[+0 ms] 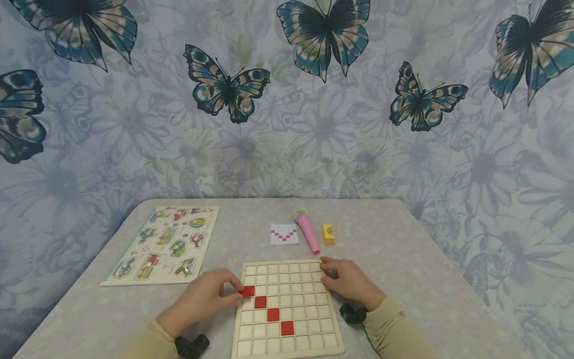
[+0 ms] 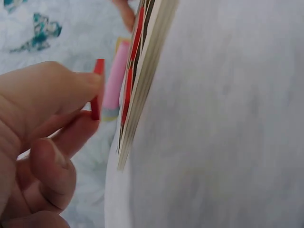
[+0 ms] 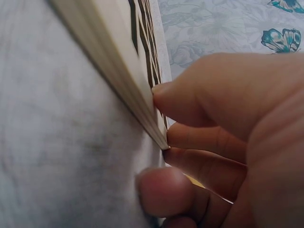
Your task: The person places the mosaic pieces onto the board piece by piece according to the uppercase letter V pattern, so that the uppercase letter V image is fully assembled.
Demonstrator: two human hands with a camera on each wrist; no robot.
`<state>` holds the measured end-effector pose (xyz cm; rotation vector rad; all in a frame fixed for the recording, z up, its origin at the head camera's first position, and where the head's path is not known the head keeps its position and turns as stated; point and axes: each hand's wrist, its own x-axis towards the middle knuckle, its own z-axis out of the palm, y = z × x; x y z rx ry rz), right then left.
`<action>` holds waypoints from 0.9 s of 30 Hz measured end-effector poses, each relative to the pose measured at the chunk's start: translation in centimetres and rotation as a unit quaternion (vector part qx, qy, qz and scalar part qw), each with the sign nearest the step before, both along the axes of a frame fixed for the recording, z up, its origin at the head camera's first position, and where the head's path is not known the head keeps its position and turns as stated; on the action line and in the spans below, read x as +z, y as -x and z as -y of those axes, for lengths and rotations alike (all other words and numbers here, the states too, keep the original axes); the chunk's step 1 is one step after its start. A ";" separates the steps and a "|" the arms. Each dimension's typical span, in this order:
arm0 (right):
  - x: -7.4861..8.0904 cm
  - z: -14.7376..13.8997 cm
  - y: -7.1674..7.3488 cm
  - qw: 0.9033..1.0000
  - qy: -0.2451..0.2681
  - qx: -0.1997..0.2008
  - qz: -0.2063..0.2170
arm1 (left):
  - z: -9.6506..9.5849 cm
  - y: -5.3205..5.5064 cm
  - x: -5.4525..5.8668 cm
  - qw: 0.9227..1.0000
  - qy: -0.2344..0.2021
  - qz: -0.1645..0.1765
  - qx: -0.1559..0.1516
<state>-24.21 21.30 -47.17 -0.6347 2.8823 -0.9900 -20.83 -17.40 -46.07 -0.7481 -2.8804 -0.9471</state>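
Observation:
My left hand [image 1: 204, 296] pinches a small red square tile [image 2: 98, 90] between thumb and fingertip. In the head view that tile overlaps the left edge of a pale wooden grid board [image 1: 287, 288]. Three more red tiles sit in the board's cells, stepping down to the right; the lowest red tile [image 1: 287, 328] is near the middle column. At the board's far right corner, my right hand [image 1: 352, 283] grips the edge. Its thumb [image 3: 175, 102] lies against the rim while other fingertips meet the corner.
Beyond the board lie a pattern card [image 1: 284, 234] with pink squares in a V, a pink toy microphone [image 1: 307, 233] and a yellow block [image 1: 329, 235]. An illustrated puzzle board [image 1: 163, 244] occupies the left of the table [image 1: 403, 259]. Butterfly-patterned wallpaper covers the wall behind.

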 end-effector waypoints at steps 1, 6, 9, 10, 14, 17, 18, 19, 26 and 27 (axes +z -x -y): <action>0.0 0.1 0.0 1.000 0.001 0.001 0.003 | -0.3 -0.1 0.0 1.000 -0.005 0.002 -0.006; 0.1 0.3 -0.2 1.000 0.001 -0.003 0.005 | -2.5 -0.5 0.5 0.998 -0.027 0.015 -0.048; 0.0 0.4 -0.2 1.000 0.006 -0.005 0.005 | -4.2 -0.9 0.8 0.998 -0.013 0.018 -0.067; 0.0 0.4 -0.2 1.000 0.007 -0.003 0.004 | -4.8 -1.0 1.0 0.997 -0.007 0.017 -0.072; -0.1 0.4 -0.1 1.000 0.013 0.001 0.004 | -7.2 -1.3 1.4 0.996 0.021 0.009 -0.081; -0.3 0.4 -0.1 1.000 0.010 0.000 0.005 | -9.0 -1.4 1.8 0.996 0.037 0.003 -0.087; -0.3 0.4 -0.1 1.000 0.008 -0.001 0.005 | -9.5 -1.4 1.9 0.995 0.042 0.004 -0.089; -0.3 0.4 -0.1 1.000 0.006 -0.002 0.003 | -10.0 -1.4 2.1 0.995 0.045 0.005 -0.092; -0.2 0.5 -0.1 1.000 -0.006 -0.007 -0.009 | -11.9 -2.1 1.9 0.993 0.061 0.010 -0.098; -0.2 0.5 0.0 1.000 -0.006 -0.005 -0.009 | -12.0 -2.2 1.8 0.993 0.066 0.008 -0.099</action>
